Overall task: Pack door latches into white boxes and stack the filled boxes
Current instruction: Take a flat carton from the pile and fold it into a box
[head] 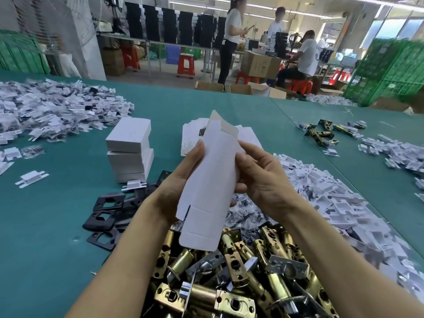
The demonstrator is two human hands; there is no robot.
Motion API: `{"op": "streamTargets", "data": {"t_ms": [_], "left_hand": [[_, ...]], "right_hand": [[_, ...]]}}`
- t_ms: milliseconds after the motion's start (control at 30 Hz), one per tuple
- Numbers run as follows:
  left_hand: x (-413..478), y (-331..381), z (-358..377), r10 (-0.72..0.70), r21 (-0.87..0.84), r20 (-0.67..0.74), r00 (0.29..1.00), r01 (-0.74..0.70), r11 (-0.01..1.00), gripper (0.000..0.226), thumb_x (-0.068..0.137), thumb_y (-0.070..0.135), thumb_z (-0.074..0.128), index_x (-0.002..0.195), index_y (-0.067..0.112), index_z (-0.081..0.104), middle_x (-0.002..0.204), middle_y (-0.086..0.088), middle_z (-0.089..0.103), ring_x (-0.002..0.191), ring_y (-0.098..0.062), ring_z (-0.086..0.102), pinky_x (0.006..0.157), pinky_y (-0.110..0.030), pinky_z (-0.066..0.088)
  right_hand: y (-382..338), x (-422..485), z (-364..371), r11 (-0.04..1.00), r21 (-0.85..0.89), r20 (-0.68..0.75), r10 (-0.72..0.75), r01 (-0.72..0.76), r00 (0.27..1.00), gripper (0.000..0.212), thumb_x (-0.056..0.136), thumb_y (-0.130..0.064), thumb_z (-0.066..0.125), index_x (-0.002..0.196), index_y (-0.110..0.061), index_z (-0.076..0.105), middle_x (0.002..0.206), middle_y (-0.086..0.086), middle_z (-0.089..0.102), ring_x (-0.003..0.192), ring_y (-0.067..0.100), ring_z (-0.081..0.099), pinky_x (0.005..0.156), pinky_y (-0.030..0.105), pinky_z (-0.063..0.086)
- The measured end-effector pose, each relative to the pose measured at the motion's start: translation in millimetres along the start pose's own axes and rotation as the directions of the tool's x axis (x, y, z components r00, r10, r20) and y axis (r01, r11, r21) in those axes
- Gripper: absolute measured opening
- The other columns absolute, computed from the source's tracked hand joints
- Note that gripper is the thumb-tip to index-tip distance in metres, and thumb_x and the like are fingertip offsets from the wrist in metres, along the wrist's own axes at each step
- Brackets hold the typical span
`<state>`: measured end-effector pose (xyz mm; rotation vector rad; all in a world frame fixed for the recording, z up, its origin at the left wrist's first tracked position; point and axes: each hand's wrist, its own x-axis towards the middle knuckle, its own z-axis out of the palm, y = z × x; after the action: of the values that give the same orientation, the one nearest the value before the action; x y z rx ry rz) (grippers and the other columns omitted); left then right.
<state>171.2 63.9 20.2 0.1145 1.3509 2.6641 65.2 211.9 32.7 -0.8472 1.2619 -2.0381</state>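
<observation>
at the bottom of the frame a heap of brass door latches (pixel 241 278) lies on the green counter (pixel 57 237), and none of them is boxed in this view. just above the heap, in the centre, both hands hold one white box (pixel 211 180) that looks flat and not yet squared, its near flap hanging over the latches and its far flaps open at the top. the left hand (pixel 174 191) grips the left edge with the thumb on the front face; its fingers are hidden behind the card. the right hand (pixel 263 175) pinches the right edge between the thumb and curled fingers (pixel 254 157)

to do this well, i would squeeze the two side edges toward each other so the sleeve pops square, keeping the thumbs off the creases, and tuck the near flap first so a latch has a floor to land on

black plates (pixel 107 216) lie at lower left. beyond them, left of centre, stand the filled boxes (pixel 129 152), stacked a little askew, so a new one should be set down squarely. flat blanks (pixel 190 136) wait just behind the held box, and loose white parts (pixel 46 111) are heaped at upper left
</observation>
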Motion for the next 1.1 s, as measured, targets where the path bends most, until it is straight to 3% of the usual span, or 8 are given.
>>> {"op": "streamTargets", "data": {"t_ms": [167,333,500,633,767,833,933,1100], "left_hand": [[9.3,-1.2,4.0,0.153,0.169,-0.258,0.954,-0.112,0.979,0.050,0.084,0.058,0.062,0.110,0.017,0.076,0.109,-0.015,0.075,0.090,-0.026,0.074,0.069,-0.036,0.060],[26.1,-10.2,13.2,0.502,0.646,-0.371,0.781,-0.172,0.744,0.024,0.103,0.047,0.046,0.112,0.027,0.057,0.096,0.018,0.071,0.084,0.000,0.068,0.066,-0.019,0.054],[27.0,-17.4,16.9,0.428,0.776,-0.266,0.864,-0.071,0.627,0.092,0.062,0.074,0.068,0.138,0.037,0.031,0.125,0.022,0.057,0.110,0.006,0.062,0.091,-0.026,0.054],[26.9,-18.2,17.5,0.398,0.799,-0.208,0.894,-0.080,0.595,0.094,0.066,0.070,0.066,0.146,0.036,0.031,0.127,0.025,0.056,0.115,0.005,0.059,0.096,-0.027,0.053],[29.1,-20.2,24.6,0.587,0.851,-0.177,0.790,-0.177,0.495,0.082,0.083,0.057,0.065,0.153,0.041,0.025,0.116,0.040,0.059,0.108,0.011,0.060,0.081,-0.007,0.049],[30.8,-22.2,25.7,0.672,0.842,-0.106,0.733,-0.293,0.453,0.086,0.088,0.048,0.066,0.154,0.047,0.010,0.127,0.027,0.059,0.112,0.005,0.061,0.090,-0.015,0.052],[29.1,-22.9,25.4,0.723,0.811,-0.023,0.690,-0.410,0.417,0.063,0.092,0.037,0.066,0.141,0.049,0.028,0.130,0.003,0.057,0.110,-0.015,0.065,0.090,-0.040,0.058],[27.6,-18.7,21.7,0.766,0.776,-0.071,0.638,-0.448,0.445,0.026,0.095,0.028,0.061,0.118,0.034,0.053,0.118,-0.002,0.063,0.103,-0.014,0.064,0.081,-0.033,0.055]], "right_hand": [[-4.3,1.7,-11.6,0.998,-0.051,-0.039,-0.034,0.032,0.999,0.022,0.074,-0.024,0.072,0.094,-0.023,0.080,0.095,0.001,0.076,0.086,0.010,0.069,0.075,0.024,0.058],[-0.5,-1.8,-5.5,0.944,-0.302,-0.052,-0.158,0.136,0.986,0.006,0.088,-0.027,0.069,0.091,-0.025,0.074,0.090,-0.006,0.072,0.081,0.007,0.064,0.073,0.023,0.055],[-2.9,-2.7,2.2,0.892,-0.414,-0.010,-0.205,0.182,0.979,0.022,0.098,-0.035,0.045,0.094,-0.016,0.058,0.086,-0.003,0.060,0.079,0.010,0.055,0.070,0.021,0.049],[-0.5,-5.6,0.4,0.862,-0.482,-0.042,-0.202,0.158,0.978,0.045,0.102,-0.034,0.042,0.100,0.011,0.049,0.092,0.025,0.054,0.085,0.024,0.048,0.078,0.044,0.045],[-2.7,-4.6,1.3,0.784,-0.587,-0.084,-0.308,0.202,0.948,0.026,0.100,-0.034,0.045,0.088,-0.013,0.053,0.084,0.004,0.054,0.076,0.011,0.051,0.070,0.030,0.044],[-4.3,-3.0,2.1,0.706,-0.658,-0.063,-0.395,0.260,0.916,0.019,0.098,-0.032,0.044,0.087,-0.021,0.055,0.083,-0.004,0.053,0.075,0.005,0.050,0.071,0.021,0.041],[-7.3,-1.9,3.4,0.638,-0.708,-0.016,-0.443,0.302,0.896,0.017,0.099,-0.029,0.043,0.094,-0.029,0.060,0.093,-0.004,0.057,0.089,0.011,0.056,0.082,0.023,0.043],[-15.3,-2.0,0.7,0.736,-0.614,0.059,-0.319,0.286,0.946,0.033,0.100,-0.021,0.038,0.114,-0.013,0.067,0.118,0.009,0.065,0.118,0.017,0.059,0.102,0.030,0.042]]}}
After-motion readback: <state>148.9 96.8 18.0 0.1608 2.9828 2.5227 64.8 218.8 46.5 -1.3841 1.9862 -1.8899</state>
